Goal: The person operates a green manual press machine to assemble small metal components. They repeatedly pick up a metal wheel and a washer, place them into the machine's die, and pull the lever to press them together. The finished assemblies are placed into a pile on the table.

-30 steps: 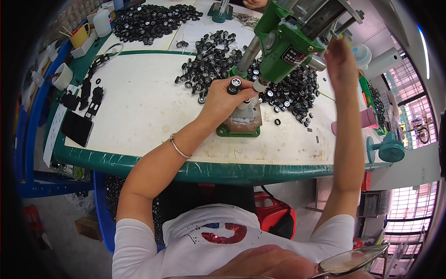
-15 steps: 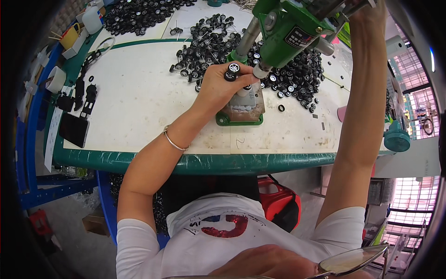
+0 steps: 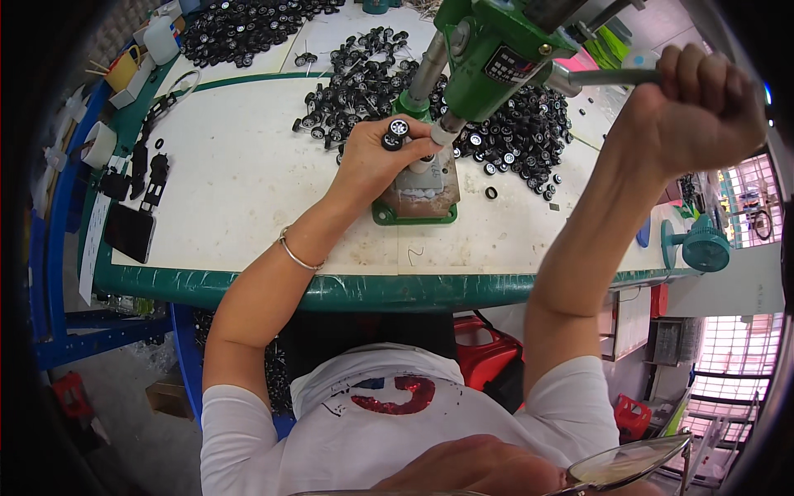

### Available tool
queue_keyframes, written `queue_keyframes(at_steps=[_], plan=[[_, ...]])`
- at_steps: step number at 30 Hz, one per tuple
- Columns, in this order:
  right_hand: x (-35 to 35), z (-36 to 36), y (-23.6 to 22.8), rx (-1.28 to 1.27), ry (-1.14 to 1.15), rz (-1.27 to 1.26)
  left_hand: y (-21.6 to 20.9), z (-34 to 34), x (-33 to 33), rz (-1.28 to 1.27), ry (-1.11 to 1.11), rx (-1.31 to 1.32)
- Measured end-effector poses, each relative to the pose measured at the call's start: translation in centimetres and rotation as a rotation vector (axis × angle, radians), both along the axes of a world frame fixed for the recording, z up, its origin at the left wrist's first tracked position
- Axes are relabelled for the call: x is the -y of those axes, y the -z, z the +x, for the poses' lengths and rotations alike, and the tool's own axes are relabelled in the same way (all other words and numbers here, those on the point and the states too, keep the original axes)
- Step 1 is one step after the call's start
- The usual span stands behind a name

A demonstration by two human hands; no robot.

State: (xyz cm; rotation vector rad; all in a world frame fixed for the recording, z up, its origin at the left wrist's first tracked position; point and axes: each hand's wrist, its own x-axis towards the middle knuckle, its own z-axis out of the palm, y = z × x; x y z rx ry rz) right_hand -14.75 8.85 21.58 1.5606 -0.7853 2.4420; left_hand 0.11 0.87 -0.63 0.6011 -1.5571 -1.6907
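My left hand [image 3: 368, 161] pinches a small black toy wheel pair [image 3: 398, 131] with silver hubs, over the base plate [image 3: 430, 186] of a green hand press [image 3: 492, 70]. The press ram's white tip [image 3: 442, 134] is down beside my thumb and fingertips. What lies right under the tip is partly hidden by my fingers. Out to the right, my right hand [image 3: 699, 112] is closed in a fist around the end of the press's metal lever [image 3: 612, 78].
Heaps of small black wheels [image 3: 529, 136] and wheels on axles [image 3: 356, 83] surround the press. A loose black ring [image 3: 491, 193] lies near its base. A dark phone-like slab [image 3: 131, 231] and black plastic parts [image 3: 155, 182] lie left; a small teal fan [image 3: 705, 245] stands right.
My right hand has come down and outward with the lever, which now shows. The ram tip sits slightly lower. My left hand stays at the press, still holding the wheels.
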Motion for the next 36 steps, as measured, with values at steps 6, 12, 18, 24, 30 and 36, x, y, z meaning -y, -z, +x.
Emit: queue_keyframes(at_steps=[6,12,18,24,30,36], plan=[[-0.1,-0.4,0.4,-0.036,-0.033,-0.03,-0.6,0.3,0.0,-0.014,0.035,0.035],[0.3,-0.5,-0.3,-0.001,-0.079,0.077,-0.5,-0.1,-0.2,-0.088,0.08,0.047],[4.0,-6.7,-2.6,-0.037,-0.351,0.295,-0.3,0.0,-0.5,-0.034,0.068,-0.017],[12.2,-12.2,-1.3,0.058,-0.65,0.562,-0.2,0.6,0.6,0.126,-0.015,-0.183],[8.2,-10.8,3.4,0.23,-0.452,0.652,-2.1,5.9,1.9,-0.06,0.018,0.379],[-1.0,-10.7,15.3,-0.182,0.116,1.279,2.4,9.1,3.4,-0.857,-0.225,0.722]])
